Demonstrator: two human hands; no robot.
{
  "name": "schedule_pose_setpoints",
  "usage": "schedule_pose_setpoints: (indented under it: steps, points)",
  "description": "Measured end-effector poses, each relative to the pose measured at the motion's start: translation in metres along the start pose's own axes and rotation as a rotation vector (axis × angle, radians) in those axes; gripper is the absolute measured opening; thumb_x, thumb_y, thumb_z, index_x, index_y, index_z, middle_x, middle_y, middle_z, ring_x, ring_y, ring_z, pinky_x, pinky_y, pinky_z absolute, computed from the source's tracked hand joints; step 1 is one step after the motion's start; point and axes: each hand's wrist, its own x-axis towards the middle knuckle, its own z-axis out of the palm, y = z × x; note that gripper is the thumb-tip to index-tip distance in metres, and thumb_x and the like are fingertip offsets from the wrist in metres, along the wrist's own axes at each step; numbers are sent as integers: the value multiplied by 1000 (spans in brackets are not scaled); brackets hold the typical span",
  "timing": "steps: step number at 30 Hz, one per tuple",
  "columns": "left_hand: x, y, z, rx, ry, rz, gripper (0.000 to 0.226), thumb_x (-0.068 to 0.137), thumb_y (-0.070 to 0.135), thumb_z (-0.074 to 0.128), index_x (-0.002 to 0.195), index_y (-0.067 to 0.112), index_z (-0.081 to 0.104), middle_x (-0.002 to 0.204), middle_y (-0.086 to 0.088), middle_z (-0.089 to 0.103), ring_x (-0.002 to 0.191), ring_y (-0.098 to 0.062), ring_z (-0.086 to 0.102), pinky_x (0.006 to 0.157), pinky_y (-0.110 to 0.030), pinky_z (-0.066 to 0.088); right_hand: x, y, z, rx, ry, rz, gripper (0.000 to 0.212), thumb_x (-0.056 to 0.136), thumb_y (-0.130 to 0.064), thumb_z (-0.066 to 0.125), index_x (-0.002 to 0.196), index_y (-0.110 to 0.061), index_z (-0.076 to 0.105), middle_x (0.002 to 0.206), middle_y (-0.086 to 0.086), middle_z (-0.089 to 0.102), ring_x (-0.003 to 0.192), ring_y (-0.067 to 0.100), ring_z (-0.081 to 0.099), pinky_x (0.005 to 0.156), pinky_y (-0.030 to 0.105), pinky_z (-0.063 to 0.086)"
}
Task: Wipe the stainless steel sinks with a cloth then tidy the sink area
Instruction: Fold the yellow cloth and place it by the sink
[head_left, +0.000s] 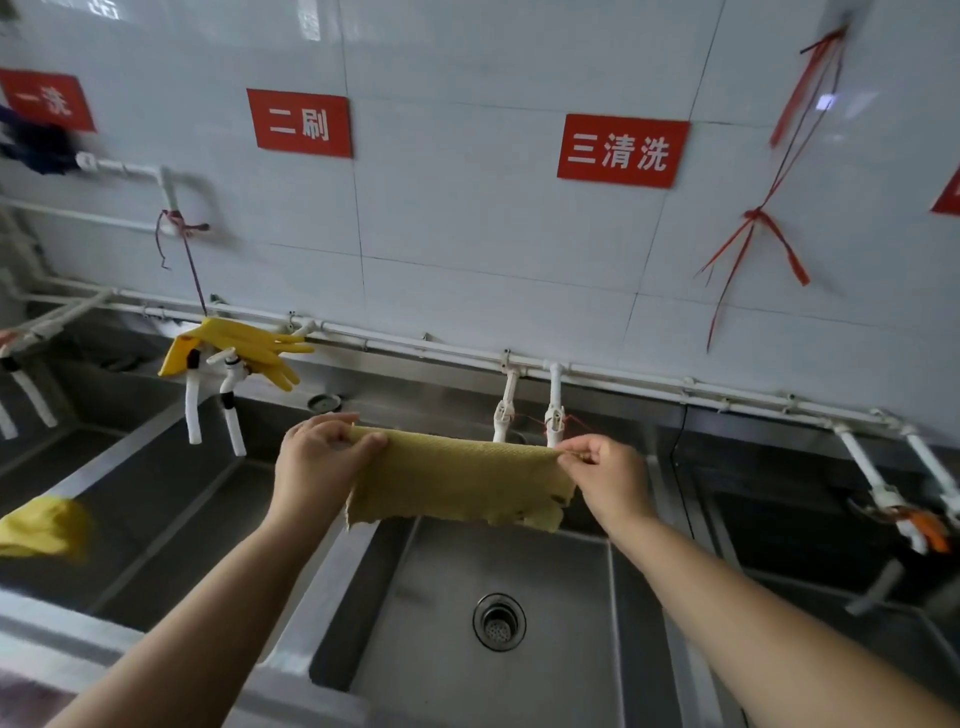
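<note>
The left hand (319, 452) pinches the top left corner of the cloth (457, 480) between thumb and curled fingers. The right hand (605, 470) pinches the top right corner the same way. Between them the cloth is stretched flat and hangs down, mustard yellow, its lower edge ragged with a torn, stained patch at the lower right. Both forearms reach up from the bottom of the view.

The cloth is held in the air over the far part of the middle sink (519, 582), apart from the steel. That sink has a round drain (498, 622) in its floor. Just behind the cloth two white taps (530, 415) hang from a white pipe (415, 347) that runs along the wall above the sinks.

To the left lies another sink (156, 499), with two more white spouts (213, 410) over its far edge and a yellow glove (234, 345) draped on the pipe there. A blurred yellow rag (44, 527) shows at the left edge of the view, over that sink's near side. To the right is a third sink (810, 525), darker, with taps (904, 499) at its far right.

The tiled wall (467, 249) carries red signs: "二刷" (300, 123) over the left sink and "三清洗" (621, 150) over the middle one. Red string (763, 228) hangs knotted on the wall at right.
</note>
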Motion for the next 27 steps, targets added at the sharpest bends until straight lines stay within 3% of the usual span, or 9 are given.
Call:
schedule_pose_setpoints:
  steps: [2,4,7,10,14,17,21,24,27]
  points:
    - [1,2,5,-131,-61,-37,14,84,31,67,76,21,61,84,2,62,82,-14,57,68,-26,45,0,2,-6,11,22,32,4,85,-19,66,88,-20,68,93,-4,66,87,11,61,75,25,51]
    - [2,2,14,-220,-87,-90,24,84,33,66,73,13,59,73,-6,57,71,-17,54,63,-28,44,-2,6,-14,80,18,91,2,87,-21,62,86,-22,64,91,-3,63,86,13,59,69,24,47]
    - [3,1,40,-283,-127,-150,33,85,35,65,74,5,58,71,-11,53,70,-20,50,66,-36,43,-7,12,-29,187,32,142,6,89,-19,57,85,-22,59,85,-1,61,80,15,58,64,23,43]
    - [2,0,74,-243,-128,-191,38,85,37,65,82,0,58,74,-12,57,73,-25,54,68,-37,45,-16,16,-49,131,199,36,19,87,-11,60,79,-26,54,79,-4,58,74,8,54,63,16,42]
    - [-17,10,129,-214,-267,-224,42,82,34,69,108,9,49,98,-10,57,95,-25,56,82,-43,49,-27,18,-86,-50,280,-140,16,85,-9,62,82,-23,56,75,-12,59,71,-1,55,65,14,42]
    - [-44,32,176,-138,-502,74,81,69,28,80,137,21,35,127,3,39,120,-18,39,103,-36,37,-33,23,-119,-264,238,-209,8,87,-18,62,87,-26,57,75,-17,59,72,-1,56,64,14,43]
    - [-73,81,235,19,-647,438,87,66,35,77,141,32,32,152,3,24,142,-19,12,115,-43,16,-42,33,-168,-506,194,-247,5,87,-23,63,91,-23,60,79,-16,60,71,3,54,59,14,39]
    - [-99,121,270,15,-779,513,77,72,38,74,139,33,36,147,9,36,142,-15,11,115,-45,14,-51,47,-211,-565,155,-233,6,87,-23,62,92,-22,61,83,-11,64,78,9,58,67,27,46]
    - [-134,158,299,-52,-934,443,50,78,29,70,124,30,52,115,10,57,121,-15,44,103,-40,36,-65,65,-260,-578,174,-239,7,85,-22,64,92,-23,62,79,-13,63,74,4,55,65,25,43]
